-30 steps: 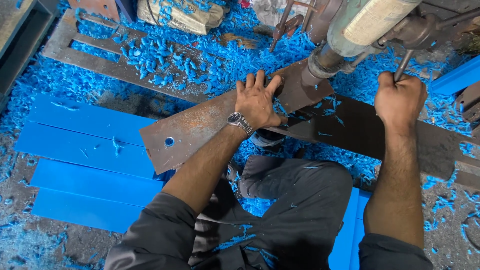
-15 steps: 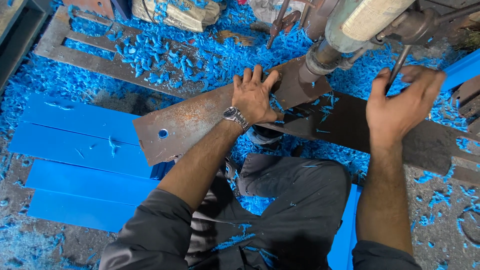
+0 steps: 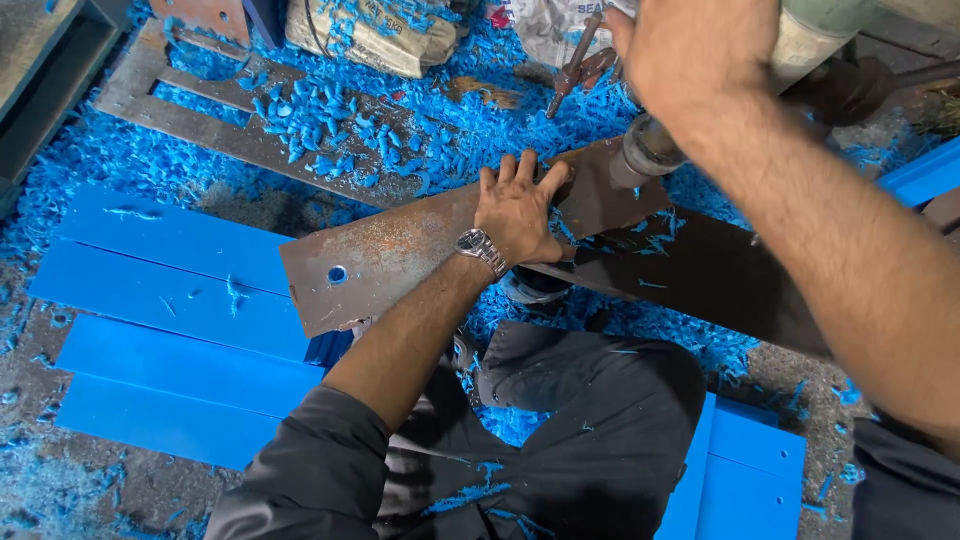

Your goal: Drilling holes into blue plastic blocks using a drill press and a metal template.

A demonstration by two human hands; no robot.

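My left hand [image 3: 518, 208] lies flat, fingers spread, pressing down on the rusty metal plate [image 3: 400, 255], which rests across blue boards [image 3: 170, 260] on the floor, with one hole [image 3: 337, 273] showing near its left end. My right hand [image 3: 690, 50] is raised to the far right at the drill body [image 3: 810, 40]; I cannot tell how far it is closed or whether it grips anything. The drill's nose [image 3: 645, 155] sits over the plate's right end. To do this well, I judge I should keep the plate pinned firmly (palm well apart from the nose) and feed down steadily among the blue shavings [image 3: 380, 130].
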